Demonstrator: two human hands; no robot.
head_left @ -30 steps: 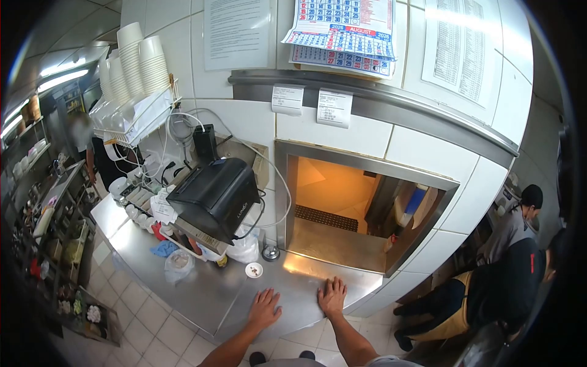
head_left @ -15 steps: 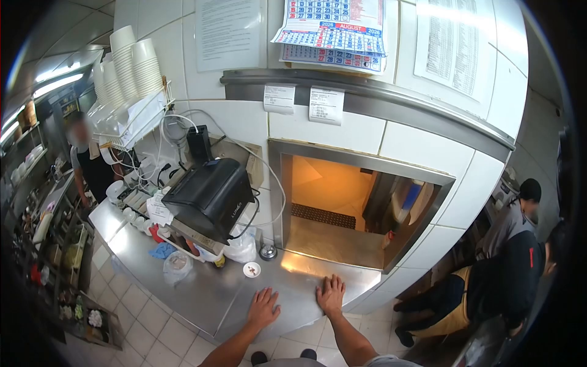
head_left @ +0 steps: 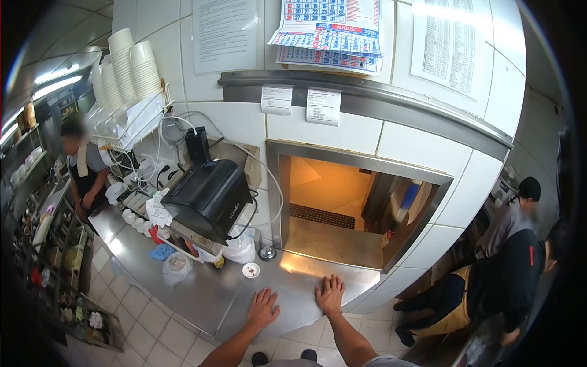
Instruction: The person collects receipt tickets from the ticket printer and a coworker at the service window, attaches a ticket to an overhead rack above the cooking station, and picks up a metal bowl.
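From my remote post I see the left hand (head_left: pixel 263 309) and the right hand (head_left: pixel 330 295) nearest, both laid palm-down on the metal desk (head_left: pixel 202 300); the fingers of each are spread and relaxed, gripping nothing. Just beyond the left hand sits a small white bowl (head_left: pixel 251 276), which I take as my landmark; it lies ahead of the left fingers and a touch to their left, not touching them, so I judge the left hand the nearer one; the right hand rests farther off, to the right of the bowl; the bowl is round, so I read no long axis on it; the few dark bits inside are too small for me to identify.

Past the bowl, slightly right, is a round metal bell (head_left: pixel 267 252); past it and slightly left, a white plastic bag (head_left: pixel 240 249); well left of it, a clear bag (head_left: pixel 177 269) with a blue cloth (head_left: pixel 162 252) beside that.

Farther beyond the bowl, to its left, stands a black printer (head_left: pixel 211 199); beyond and right of it opens the wall hatch (head_left: pixel 336 241); far left of the bowl, a person (head_left: pixel 88 177) stands by the desk's end.
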